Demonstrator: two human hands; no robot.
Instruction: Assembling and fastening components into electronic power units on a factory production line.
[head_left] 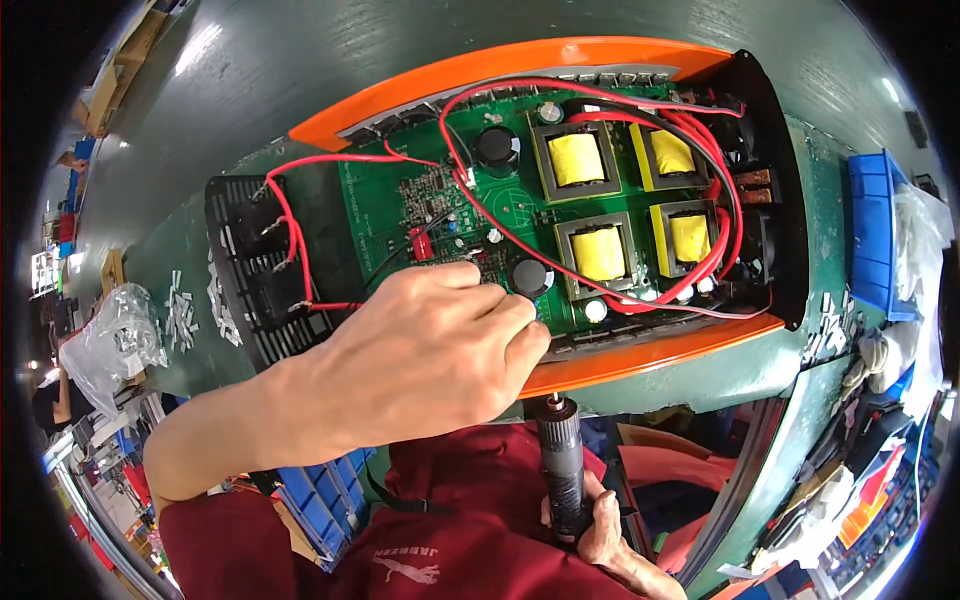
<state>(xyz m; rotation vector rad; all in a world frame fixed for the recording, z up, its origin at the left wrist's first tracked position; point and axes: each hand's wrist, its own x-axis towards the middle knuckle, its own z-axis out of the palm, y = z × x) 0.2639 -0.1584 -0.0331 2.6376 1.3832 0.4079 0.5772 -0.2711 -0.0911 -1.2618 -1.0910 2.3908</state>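
Note:
An inverter-like unit lies with its green circuit board (375, 205) exposed between orange side panels (650, 362). My left hand (440, 345) is closed, knuckles up, over the board's near edge beside a black capacitor (531, 277); whatever its fingers hold is hidden beneath them. Below the near panel, my right hand (603, 527) wraps round a black electric screwdriver (563, 455). The tool stands almost upright in view, its bit at the panel's lower edge; contact with a screw cannot be made out. Red wires (296, 235) and yellow-wrapped transformers (598, 253) fill the unit.
Small pale strips (182, 318) lie scattered on the green bench (170, 240) at both ends of the unit. A transparent plastic bag (118, 335) is at left. On the right stands a blue bin (872, 235) with plastic wrapping, near gloves (872, 355).

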